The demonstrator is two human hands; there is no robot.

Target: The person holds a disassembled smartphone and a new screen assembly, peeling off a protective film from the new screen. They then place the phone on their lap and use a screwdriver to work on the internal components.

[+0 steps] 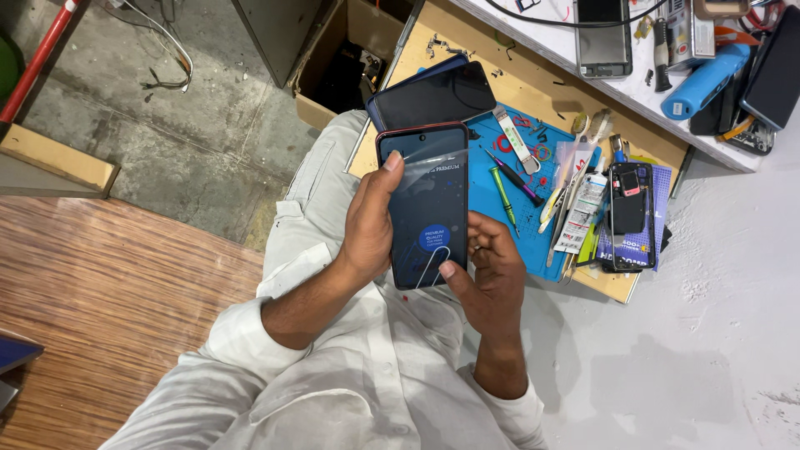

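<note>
White shirt sleeves frame the view, and from the left sleeve the left hand (367, 229) comes up along the left edge of a dark smartphone (423, 204), curled round that edge with the thumb stretched up to lie on a clear protective film (431, 212) that covers most of the screen. The phone is held upright over the person's lap, just in front of the workbench. The film carries a round blue sticker (434, 239) low on the glass. At the phone's lower right corner the right hand (492, 275) is half closed: its thumb tip presses the film's bottom edge while the fingers curl behind the phone's right side. Beyond the phone's top lies a larger dark tablet (437, 93). Further right, a blue work mat (508, 200) bears a green-handled screwdriver (502, 196), then tubes and tweezers, and an opened phone (631, 215) with its back off.
</note>
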